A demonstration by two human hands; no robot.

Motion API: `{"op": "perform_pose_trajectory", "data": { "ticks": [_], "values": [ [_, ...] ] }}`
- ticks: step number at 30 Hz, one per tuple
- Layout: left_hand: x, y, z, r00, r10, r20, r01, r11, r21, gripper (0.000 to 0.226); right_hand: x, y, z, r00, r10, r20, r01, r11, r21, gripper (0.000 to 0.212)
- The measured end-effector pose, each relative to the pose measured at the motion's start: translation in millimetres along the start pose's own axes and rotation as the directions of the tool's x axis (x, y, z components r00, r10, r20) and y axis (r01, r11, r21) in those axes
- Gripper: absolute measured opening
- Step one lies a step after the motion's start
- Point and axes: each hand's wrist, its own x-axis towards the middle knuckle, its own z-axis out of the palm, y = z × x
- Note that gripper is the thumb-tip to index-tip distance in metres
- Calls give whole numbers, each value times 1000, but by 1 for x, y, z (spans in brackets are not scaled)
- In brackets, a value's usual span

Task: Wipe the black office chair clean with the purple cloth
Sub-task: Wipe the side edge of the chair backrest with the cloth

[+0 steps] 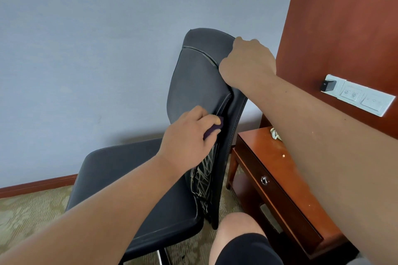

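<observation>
Now left hand pressing purple cloth against chair side edge, right hand gripping top

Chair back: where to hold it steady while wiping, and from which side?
Grip the upper edge of the chair back from its rear, as the right hand does: it is thin enough to curl fingers over, clear of the cloth in the left hand.

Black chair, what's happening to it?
A person is wiping the black office chair. The left hand presses the purple cloth against the side edge of the backrest, along the seam. The right hand grips the backrest's top corner, probably to steady it. A wooden nightstand stands just to the right of the chair.
</observation>
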Motion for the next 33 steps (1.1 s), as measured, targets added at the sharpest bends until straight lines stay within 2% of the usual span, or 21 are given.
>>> {"op": "perform_pose_trajectory", "data": {
  "ticks": [9,14,16,21,28,33],
  "values": [
    [-51,-18,22,989,44,138,-64,987,144,18,-2,-2,-3,1000,1,19,-1,1000,2,35],
    [-57,-16,20,978,16,208,-57,980,192,17,-2,-2,-3,1000,5,14,-5,1000,-2,37],
    [-49,-12,15,983,16,184,-45,987,155,18,-2,-3,-3,1000,7,14,-7,1000,-7,37],
    [-13,2,1,1000,2,8,-2,997,72,21,-3,-4,-3,1000,3,8,-3,1000,-17,37],
    [-20,8,13,995,90,40,-96,981,169,20,-4,-2,-3,1000,5,7,-5,1000,-29,36],
    [-31,8,20,988,80,131,-115,953,279,14,-2,-2,-2,1000,2,9,-2,999,-36,36]
  ]
}}
